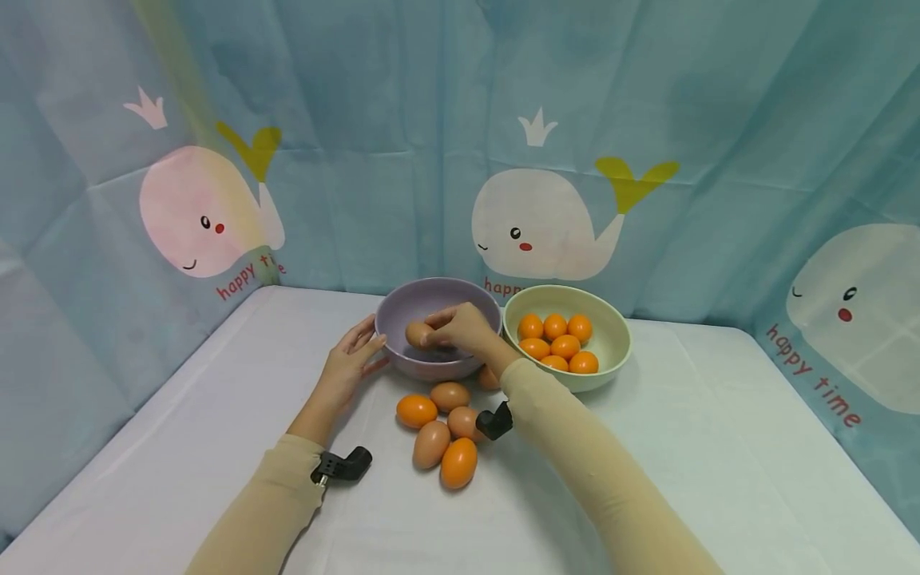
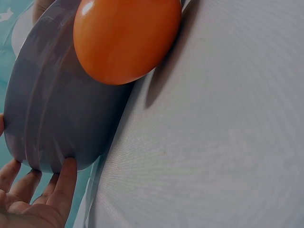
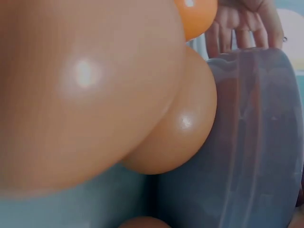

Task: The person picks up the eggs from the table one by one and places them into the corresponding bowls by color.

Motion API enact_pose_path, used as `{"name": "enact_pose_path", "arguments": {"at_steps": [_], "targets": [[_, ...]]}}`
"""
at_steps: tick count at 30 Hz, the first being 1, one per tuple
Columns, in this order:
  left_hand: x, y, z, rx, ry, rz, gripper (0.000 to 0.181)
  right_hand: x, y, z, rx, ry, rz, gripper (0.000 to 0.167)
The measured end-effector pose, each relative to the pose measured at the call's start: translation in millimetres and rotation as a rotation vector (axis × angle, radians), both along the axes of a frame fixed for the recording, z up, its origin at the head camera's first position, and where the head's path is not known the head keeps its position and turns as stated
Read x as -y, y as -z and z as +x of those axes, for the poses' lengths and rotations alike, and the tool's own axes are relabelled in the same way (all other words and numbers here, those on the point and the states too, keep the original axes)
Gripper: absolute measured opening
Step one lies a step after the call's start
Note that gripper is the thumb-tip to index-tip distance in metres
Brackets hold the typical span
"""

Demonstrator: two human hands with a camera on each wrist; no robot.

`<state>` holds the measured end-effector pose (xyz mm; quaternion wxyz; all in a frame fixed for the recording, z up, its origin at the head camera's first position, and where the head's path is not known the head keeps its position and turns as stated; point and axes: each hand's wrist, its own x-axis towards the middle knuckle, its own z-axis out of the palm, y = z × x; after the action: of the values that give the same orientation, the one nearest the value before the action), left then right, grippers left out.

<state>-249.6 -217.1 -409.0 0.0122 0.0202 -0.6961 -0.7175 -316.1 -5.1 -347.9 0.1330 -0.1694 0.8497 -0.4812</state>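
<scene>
Partway — right hand (image 1: 463,327) pinched brown egg (image 1: 414,335) inside purple bowl (image 1: 431,371), left hand (image 1: 346,363) splay-fingered against it — green bowl (image 1: 611,339) alongside loaded, six loose eggs (image 1: 431,444) in front.

You can read red "happy time" lettering (image 1: 239,281) on the blue curtain (image 1: 359,216) at nine and three o'clock. At the middle whale's (image 1: 542,231) seven o'clock, you see only "happ" (image 1: 501,286).
</scene>
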Motion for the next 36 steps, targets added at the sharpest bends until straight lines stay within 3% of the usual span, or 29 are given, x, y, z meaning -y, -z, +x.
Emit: {"name": "enact_pose_path", "arguments": {"at_steps": [14, 27, 31, 36], "targets": [[1.5, -1.6, 2.1, -0.002, -0.005, 0.002, 0.066, 4, 0.5, 1.5, -0.061, -0.095, 0.190, 0.030], [0.6, -0.7, 1.4, -0.005, -0.010, 0.000, 0.067, 6, 2.1, 2.8, -0.046, -0.090, 0.216, 0.021], [0.1, 0.3, 0.1, -0.011, -0.006, 0.006, 0.067, 2, 1.7, 4.7, -0.088, -0.068, 0.175, 0.029], [-0.6, 0.1, -1.1, -0.003, -0.009, -0.005, 0.065, -9, -6.0, 15.8, -0.101, -0.017, -0.042, 0.034]]}}
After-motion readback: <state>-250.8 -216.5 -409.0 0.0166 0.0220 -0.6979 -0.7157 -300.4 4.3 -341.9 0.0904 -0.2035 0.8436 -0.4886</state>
